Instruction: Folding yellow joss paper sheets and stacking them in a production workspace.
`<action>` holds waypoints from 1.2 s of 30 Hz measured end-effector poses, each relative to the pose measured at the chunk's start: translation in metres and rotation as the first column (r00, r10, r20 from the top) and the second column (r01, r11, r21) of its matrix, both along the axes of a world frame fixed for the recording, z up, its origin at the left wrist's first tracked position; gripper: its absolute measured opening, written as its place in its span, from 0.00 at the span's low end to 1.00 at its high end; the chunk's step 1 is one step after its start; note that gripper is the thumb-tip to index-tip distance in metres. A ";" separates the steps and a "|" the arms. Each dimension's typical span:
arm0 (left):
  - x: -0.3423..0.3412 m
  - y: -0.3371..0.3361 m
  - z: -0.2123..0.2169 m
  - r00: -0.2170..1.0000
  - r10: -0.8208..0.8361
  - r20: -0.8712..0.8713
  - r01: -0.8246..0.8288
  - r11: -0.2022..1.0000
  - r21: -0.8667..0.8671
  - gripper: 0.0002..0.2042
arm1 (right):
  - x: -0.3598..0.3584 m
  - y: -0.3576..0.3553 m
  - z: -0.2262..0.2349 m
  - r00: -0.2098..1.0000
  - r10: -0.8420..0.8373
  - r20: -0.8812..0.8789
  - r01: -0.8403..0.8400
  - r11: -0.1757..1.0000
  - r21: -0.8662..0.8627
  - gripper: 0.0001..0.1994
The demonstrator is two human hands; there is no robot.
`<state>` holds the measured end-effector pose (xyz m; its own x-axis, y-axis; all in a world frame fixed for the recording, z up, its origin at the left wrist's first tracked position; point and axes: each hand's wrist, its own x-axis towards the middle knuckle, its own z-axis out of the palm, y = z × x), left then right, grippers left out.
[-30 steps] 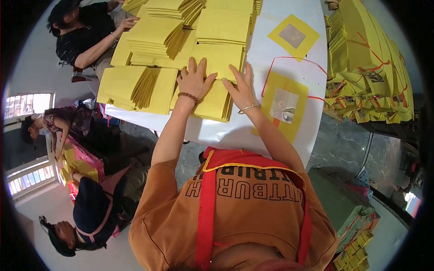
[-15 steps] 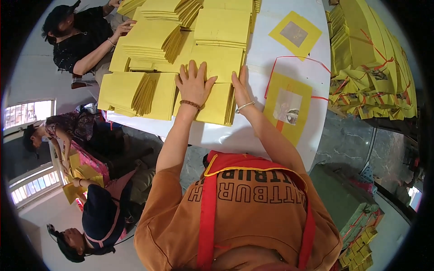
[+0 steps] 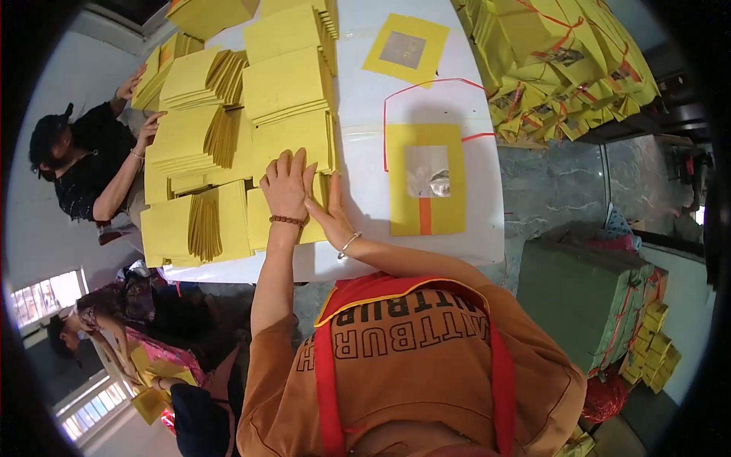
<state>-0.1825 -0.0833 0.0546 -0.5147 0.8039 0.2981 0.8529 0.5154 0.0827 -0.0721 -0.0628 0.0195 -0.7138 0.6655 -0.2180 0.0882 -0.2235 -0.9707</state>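
Yellow paper stacks, white table, silver-centred, orange-striped yellow sheet

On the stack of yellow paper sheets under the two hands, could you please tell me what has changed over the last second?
The left hand stays flat on the stack of yellow paper sheets. The right hand has drawn in from lying spread flat beside it, and now stands on edge against the stack's right side, touching the left hand. Nothing was picked up or released. The yellow sheet with a silver square and the white table are unchanged.

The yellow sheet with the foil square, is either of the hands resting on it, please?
No, both hands, left and right, press a yellow paper stack; the sheet lies apart.
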 end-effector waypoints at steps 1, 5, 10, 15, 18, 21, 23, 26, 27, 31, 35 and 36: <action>0.000 0.000 -0.005 1.000 -0.004 -0.018 0.004 1.000 0.005 0.17 | 0.001 0.000 -0.004 1.000 -0.013 0.002 0.013 1.000 0.000 0.48; 0.000 0.002 -0.017 0.996 -0.011 -0.083 0.018 0.997 0.080 0.18 | 0.000 0.001 -0.011 0.999 -0.038 -0.017 0.039 0.998 0.053 0.45; -0.003 0.002 -0.021 1.000 -0.019 0.000 0.018 0.994 0.109 0.19 | 0.013 0.009 -0.010 0.992 -0.067 0.107 0.042 0.974 0.224 0.44; -0.006 0.003 -0.023 0.996 -0.026 0.081 0.015 0.990 0.140 0.18 | 0.057 0.050 -0.004 0.991 -0.133 -0.029 0.134 0.919 0.370 0.35; -0.019 -0.003 -0.014 0.981 -0.048 0.190 0.010 0.981 0.196 0.17 | 0.114 0.104 -0.027 0.952 -0.290 0.094 0.126 0.655 0.745 0.30; -0.028 -0.002 -0.001 0.966 -0.080 0.248 0.050 0.991 0.122 0.16 | 0.172 0.149 -0.036 0.820 -0.541 0.186 0.127 0.490 0.862 0.32; -0.029 0.000 0.007 0.966 -0.085 0.243 0.066 0.994 0.083 0.16 | 0.189 0.163 -0.038 0.755 -0.627 0.190 0.148 0.446 0.883 0.32; -0.025 0.001 0.014 0.972 -0.081 0.220 0.075 0.997 0.036 0.15 | 0.194 0.170 -0.032 0.805 -0.550 0.222 0.399 0.780 0.482 0.35; -0.023 0.002 0.016 0.976 -0.079 0.203 0.074 0.997 0.028 0.15 | 0.192 0.170 -0.030 0.813 -0.503 0.293 0.353 0.827 0.438 0.36; -0.007 0.005 0.025 0.993 -0.117 0.029 0.114 0.990 0.087 0.15 | 0.182 0.178 -0.019 0.806 -0.353 0.475 0.074 0.857 0.510 0.35; 0.026 0.013 0.050 0.979 -0.185 0.082 0.166 0.966 0.197 0.15 | 0.181 0.188 -0.042 0.842 -0.379 0.383 -0.018 0.691 0.723 0.33; 0.045 0.015 0.052 0.927 -0.290 0.237 0.214 0.930 0.300 0.16 | 0.182 0.188 -0.037 0.914 -0.272 0.300 0.148 0.914 0.377 0.31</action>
